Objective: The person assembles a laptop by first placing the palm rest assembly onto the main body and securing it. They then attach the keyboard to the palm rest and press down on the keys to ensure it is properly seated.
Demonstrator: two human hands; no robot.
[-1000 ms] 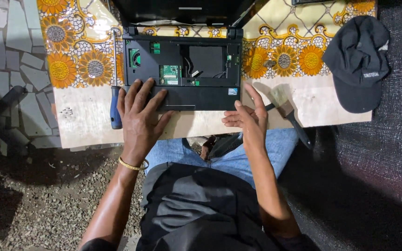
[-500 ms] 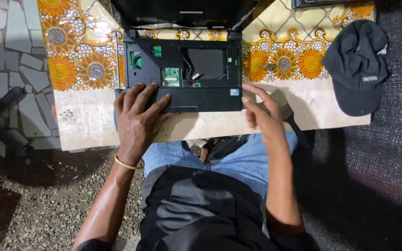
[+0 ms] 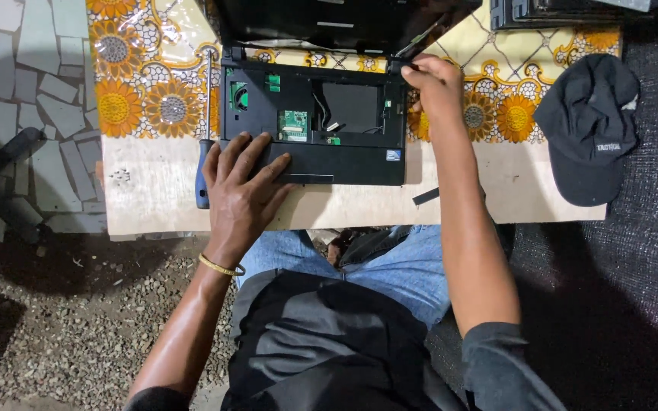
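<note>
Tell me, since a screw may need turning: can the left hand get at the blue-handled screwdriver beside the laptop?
Probably yes: the left hand rests beside the blue-handled screwdriver, with nothing lying between them.

On the table before us, the opened black plastic laptop base sits at the middle, toward the far edge, its lid rising behind it. Our left hand lies flat on the base's near left corner; our right hand rests at its far right corner by the hinge. A blue-handled metal screwdriver lies just left of the base, handle toward the near edge. A small black flat strip lies right of the base near the near edge. A black fabric cap overhangs the table's right edge.
</note>
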